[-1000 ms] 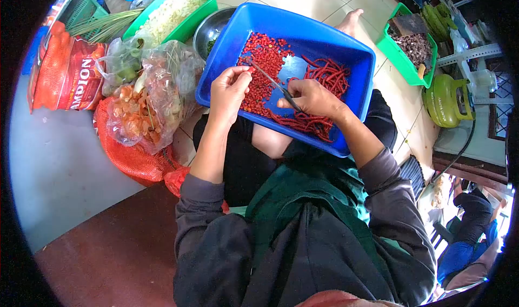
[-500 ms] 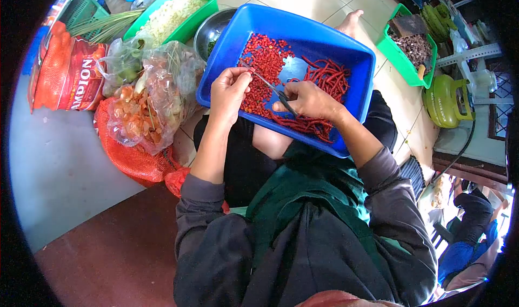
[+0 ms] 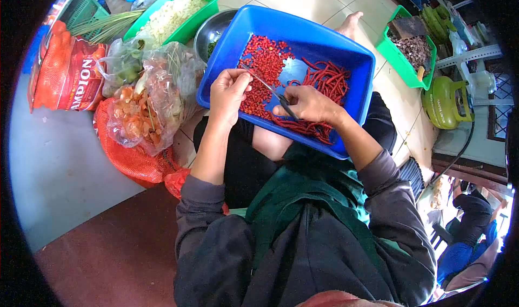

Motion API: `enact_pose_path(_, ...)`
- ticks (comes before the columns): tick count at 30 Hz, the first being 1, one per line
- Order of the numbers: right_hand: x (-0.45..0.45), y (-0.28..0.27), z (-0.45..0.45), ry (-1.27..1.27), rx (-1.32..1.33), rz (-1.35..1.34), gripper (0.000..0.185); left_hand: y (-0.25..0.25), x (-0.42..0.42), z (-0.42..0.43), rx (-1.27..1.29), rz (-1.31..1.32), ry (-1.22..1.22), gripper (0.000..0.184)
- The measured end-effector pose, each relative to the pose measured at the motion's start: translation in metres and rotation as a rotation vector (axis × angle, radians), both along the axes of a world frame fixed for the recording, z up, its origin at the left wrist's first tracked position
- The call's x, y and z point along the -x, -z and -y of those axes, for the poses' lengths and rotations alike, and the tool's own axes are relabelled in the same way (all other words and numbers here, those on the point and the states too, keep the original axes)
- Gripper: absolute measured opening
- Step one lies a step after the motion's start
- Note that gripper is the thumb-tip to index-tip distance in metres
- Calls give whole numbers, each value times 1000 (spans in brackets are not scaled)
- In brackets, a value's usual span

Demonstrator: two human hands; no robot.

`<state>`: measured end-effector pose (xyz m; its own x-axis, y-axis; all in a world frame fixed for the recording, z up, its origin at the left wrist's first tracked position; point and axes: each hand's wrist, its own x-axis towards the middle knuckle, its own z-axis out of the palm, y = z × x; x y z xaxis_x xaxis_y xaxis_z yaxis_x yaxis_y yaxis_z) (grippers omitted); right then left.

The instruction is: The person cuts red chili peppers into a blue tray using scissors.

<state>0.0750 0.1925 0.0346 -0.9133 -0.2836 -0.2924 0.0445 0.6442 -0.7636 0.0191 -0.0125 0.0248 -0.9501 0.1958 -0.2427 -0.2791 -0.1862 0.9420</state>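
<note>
Head view: your right hand (image 3: pixel 311 104) is wrapped round the scissors (image 3: pixel 261 82), long axis pointing at your left hand (image 3: pixel 230 93) by the tub's (image 3: pixel 324 41) near left corner. That one's pinched, can't tell on what. Whole chilies (image 3: pixel 331 82) lie along the tub's right edge, nearer your right.

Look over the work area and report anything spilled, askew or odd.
Nothing stands out. The cut red pieces and long red chilies lie inside the blue tub, with none visibly spilled over its rim. The right hand holds the scissors over the tub, blades pointing toward the left hand.
</note>
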Motion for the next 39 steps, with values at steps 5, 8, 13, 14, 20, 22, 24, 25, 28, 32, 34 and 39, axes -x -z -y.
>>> enact_pose_path(5, 3, 4, 2, 27, 29, 9, 64, 0, 0, 1, -1, -3, 12, 6)
enact_pose_path(8, 3, 1, 2, 38, 20, 5, 62, 4, 1, 2, -4, -2, 8, 7)
enact_pose_path(13, 3, 2, -3, 45, -1, 29, 61, 1, 1, 2, -25, 21, -9, 8)
enact_pose_path(14, 2, 2, -4, 50, 14, 31, 61, 2, 2, 3, -39, 33, -17, 8)
enact_pose_path(20, 1, 4, 1, 11, 38, 32, 60, 5, 2, 3, -50, -9, 10, 9)
enact_pose_path(22, 2, 5, 2, 8, 54, 32, 60, 3, 1, 2, -42, 2, 20, 8)
enact_pose_path(24, 4, 6, 3, 5, 68, 31, 60, 3, 0, 3, -38, 7, 22, 8)
enact_pose_path(25, 4, 6, 3, 10, 60, 21, 60, 3, 1, 3, -39, 6, 21, 7)
enact_pose_path(28, 2, 6, 3, 28, 32, -3, 60, 2, 1, 2, -35, 11, 16, 7)
enact_pose_path(32, 2, 6, 2, 49, 24, 6, 62, 2, 1, 2, -33, 4, 22, 7)
enact_pose_path(34, 3, 6, 1, 53, 34, 14, 62, 2, 1, 2, -32, 13, 22, 7)
enact_pose_path(39, 3, 3, 1, 69, 49, 38, 66, 5, 2, 4, -56, 7, 4, 9)
